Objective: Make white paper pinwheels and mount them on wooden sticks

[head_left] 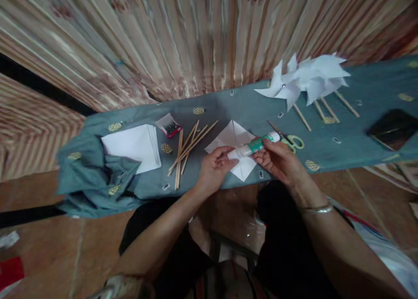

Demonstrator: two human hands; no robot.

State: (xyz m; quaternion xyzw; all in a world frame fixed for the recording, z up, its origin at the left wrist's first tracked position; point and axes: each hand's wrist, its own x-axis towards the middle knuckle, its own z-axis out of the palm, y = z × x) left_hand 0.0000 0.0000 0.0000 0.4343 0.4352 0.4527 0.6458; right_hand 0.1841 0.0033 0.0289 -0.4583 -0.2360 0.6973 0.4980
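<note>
Above a square of white paper [228, 136] with crease or cut lines, I hold a white and green glue stick [256, 145] between both hands. My right hand [277, 159] is closed around the tube's green-labelled end. Fingers of my left hand [215, 166] pinch the white cap end [233, 155]; whether the cap is separated from the tube I cannot tell. The paper lies on the table, partly covered by the hands and glue stick. Just right of it rest scissors [292, 142] with pale green handles.
Left of the paper lie several wooden sticks [187, 151], a small open box [170, 127] of dark pins or beads, and a stack of white paper [130, 144]. Finished white paper pinwheels [307, 77] lie at the back right. A dark object [393, 129] sits on the blue-green tablecloth [352, 146].
</note>
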